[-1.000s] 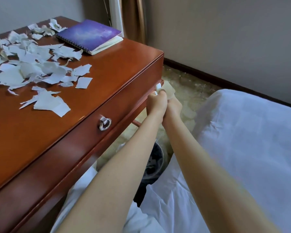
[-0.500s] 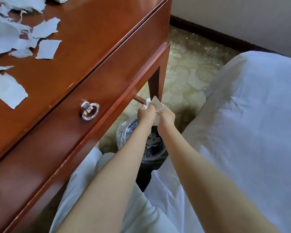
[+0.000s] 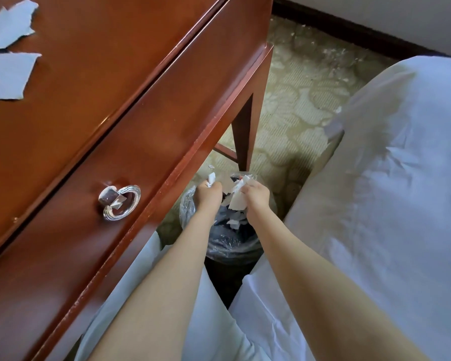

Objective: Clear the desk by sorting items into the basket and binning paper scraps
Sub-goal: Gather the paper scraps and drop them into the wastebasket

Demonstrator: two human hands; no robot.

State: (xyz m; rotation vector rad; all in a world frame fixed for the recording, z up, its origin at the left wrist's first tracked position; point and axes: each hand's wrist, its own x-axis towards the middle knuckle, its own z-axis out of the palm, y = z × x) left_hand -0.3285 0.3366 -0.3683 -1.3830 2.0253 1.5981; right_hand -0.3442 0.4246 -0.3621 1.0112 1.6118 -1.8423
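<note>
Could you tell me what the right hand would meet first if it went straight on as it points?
Probably the scraps in the lined bin beneath the right hand; depth is unclear, so its far rim might come first.

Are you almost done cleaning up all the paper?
Not yet. Some scraps already lie in the bin. The left hand and right hand each hold more paper above it. Torn pieces are left on the desk. No basket shows.
</note>
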